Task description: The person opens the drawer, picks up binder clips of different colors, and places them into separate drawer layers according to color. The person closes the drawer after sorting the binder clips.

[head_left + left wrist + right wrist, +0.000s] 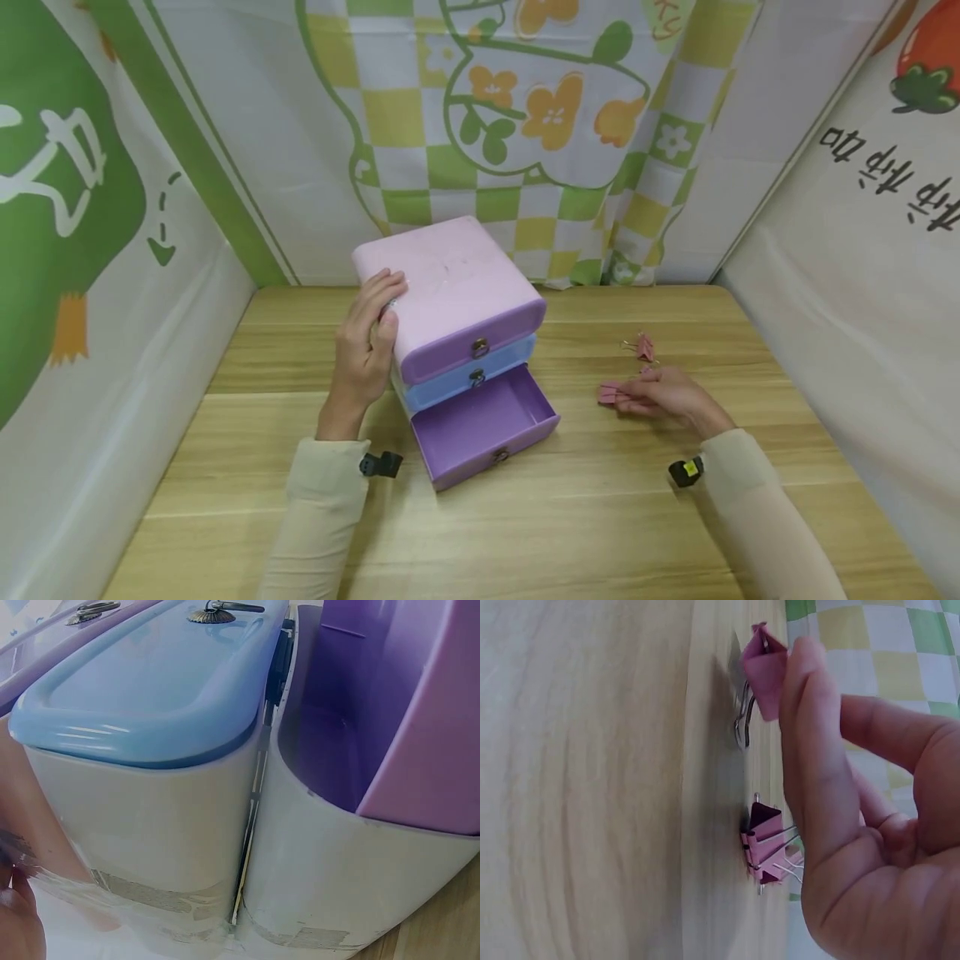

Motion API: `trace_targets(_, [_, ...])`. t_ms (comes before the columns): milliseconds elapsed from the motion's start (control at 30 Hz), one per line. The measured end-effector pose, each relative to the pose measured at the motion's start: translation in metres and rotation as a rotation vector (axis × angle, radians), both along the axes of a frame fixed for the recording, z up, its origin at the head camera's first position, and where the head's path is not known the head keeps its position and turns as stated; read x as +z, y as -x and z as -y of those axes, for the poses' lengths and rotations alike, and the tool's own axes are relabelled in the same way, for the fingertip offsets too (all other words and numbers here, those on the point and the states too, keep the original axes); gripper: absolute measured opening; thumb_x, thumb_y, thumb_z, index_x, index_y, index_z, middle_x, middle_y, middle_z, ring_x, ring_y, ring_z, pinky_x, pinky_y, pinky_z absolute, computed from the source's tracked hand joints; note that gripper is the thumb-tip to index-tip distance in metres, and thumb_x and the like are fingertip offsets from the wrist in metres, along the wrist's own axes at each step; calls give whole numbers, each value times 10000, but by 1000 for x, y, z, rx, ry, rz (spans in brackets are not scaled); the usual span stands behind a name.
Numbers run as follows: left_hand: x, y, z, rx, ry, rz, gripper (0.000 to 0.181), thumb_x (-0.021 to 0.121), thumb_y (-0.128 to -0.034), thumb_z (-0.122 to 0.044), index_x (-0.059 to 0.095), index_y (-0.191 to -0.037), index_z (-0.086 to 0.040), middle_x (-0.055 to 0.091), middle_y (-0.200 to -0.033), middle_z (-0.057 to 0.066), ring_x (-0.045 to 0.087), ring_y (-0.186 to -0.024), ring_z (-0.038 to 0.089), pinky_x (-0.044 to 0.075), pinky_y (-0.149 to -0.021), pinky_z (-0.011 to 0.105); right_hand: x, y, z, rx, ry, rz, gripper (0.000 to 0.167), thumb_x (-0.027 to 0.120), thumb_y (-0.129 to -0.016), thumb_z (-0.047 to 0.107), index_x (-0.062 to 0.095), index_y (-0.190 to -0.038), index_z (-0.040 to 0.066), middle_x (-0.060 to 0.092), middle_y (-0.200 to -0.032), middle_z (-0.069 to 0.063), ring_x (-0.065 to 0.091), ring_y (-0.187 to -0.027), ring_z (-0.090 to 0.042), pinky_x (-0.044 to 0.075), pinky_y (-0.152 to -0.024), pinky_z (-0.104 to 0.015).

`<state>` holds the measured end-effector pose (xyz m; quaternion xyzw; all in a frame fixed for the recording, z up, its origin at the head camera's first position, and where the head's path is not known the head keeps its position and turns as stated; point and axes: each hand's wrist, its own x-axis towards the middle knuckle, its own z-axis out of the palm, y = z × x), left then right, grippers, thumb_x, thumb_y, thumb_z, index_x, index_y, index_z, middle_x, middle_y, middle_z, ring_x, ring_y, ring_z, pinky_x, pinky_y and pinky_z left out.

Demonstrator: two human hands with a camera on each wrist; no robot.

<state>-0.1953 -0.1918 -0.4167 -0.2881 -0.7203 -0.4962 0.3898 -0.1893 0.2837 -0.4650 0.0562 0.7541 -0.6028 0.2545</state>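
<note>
A small drawer cabinet [450, 283] has a pink top, a shut purple drawer, a shut blue drawer [165, 690] and a pulled-out purple bottom drawer [480, 425]. My left hand [363, 342] rests against the cabinet's left side, fingertips over the top edge. Between thumb and fingers, my right hand [667, 396] pinches a pink binder clip [766, 679] just above the table, right of the pulled-out drawer. Another pink binder clip [765, 844] lies on the table behind that hand, with part of a further one partly hidden by the fingers.
The wooden table [600, 517] meets a patterned curtain [517, 208] at the back and printed fabric walls at both sides. The pulled-out drawer juts toward the front, between both hands.
</note>
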Motion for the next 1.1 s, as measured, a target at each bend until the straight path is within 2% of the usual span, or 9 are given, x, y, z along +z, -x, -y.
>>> trace_targets(100, [0,0,0,-7,-2,3,428,452,-1017,-104,677,-1369,-14,643,-1480,156,477,-1511,351,336,-1326,459,-2,3,0,18,72,23,352,575,-1064,83,627,-1305,-168,824,-977,-79,802,-913,-133,656,-870,-220])
trace_targets(233, [0,0,-1,-9,2,9,427,451,-1019,-104,675,-1372,-14,643,-1481,155,475,-1513,348,337,-1327,450,0,6,1,54,132,43,242,562,-1070,76,753,-1167,-37,823,-971,-58,797,-914,-115,651,-871,-205])
trace_targets(333, [-1,0,-1,-4,7,14,430,448,-1020,-107,674,-1375,-18,643,-1482,151,474,-1514,344,337,-1328,444,5,8,3,80,173,54,243,557,-1074,78,799,-1077,54,825,-967,-53,798,-907,-105,651,-855,-194])
trace_targets(433, [-1,1,-2,1,9,15,431,447,-1020,-109,675,-1375,-19,644,-1481,149,476,-1513,342,337,-1328,444,12,10,7,103,204,53,261,542,-1079,72,803,-1066,66,827,-967,-55,801,-896,-98,651,-845,-190])
trace_targets(500, [-1,1,-2,2,9,15,432,446,-1018,-108,675,-1373,-16,645,-1478,152,478,-1510,344,338,-1327,446,18,11,11,116,218,52,268,530,-1084,70,794,-1109,30,829,-977,-64,803,-899,-99,650,-860,-197])
trace_targets(600, [-2,1,-1,3,9,15,433,445,-1017,-106,673,-1373,-12,644,-1477,157,479,-1509,347,336,-1328,447,26,13,18,150,208,35,294,518,-1090,76,725,-1229,-79,828,-992,-70,804,-923,-104,644,-898,-210])
trace_targets(767, [-3,0,0,3,11,20,434,443,-1019,-104,670,-1377,-12,642,-1479,158,475,-1511,348,332,-1331,442,39,15,36,202,136,6,423,531,-1088,102,555,-1361,-220,821,-1007,-62,796,-951,-110,637,-948,-242])
trace_targets(1100, [-4,0,1,1,6,19,434,440,-1022,-104,670,-1380,-16,643,-1480,155,474,-1513,347,335,-1329,449,53,16,85,304,91,4,412,546,-1069,62,549,-1363,-225,818,-991,-68,792,-897,-98,656,-877,-229])
